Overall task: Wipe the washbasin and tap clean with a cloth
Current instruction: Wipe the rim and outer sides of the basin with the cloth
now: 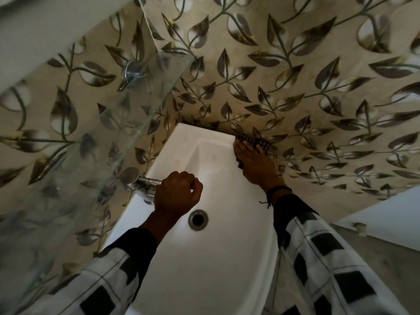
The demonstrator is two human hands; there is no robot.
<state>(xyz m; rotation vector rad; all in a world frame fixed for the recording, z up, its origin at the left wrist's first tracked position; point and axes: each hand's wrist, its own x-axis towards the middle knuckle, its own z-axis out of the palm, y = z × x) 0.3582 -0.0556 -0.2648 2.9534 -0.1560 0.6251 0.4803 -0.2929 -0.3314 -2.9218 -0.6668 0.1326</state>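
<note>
Currently: cloth [258,142] pressed beneath flat, straight fingers of right hand [256,165], far right rim of washbasin [204,269]; left hand [177,192] fingers curled round tap [147,180].

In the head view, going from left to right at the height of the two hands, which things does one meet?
glass pane → tap → left hand → right hand
</note>
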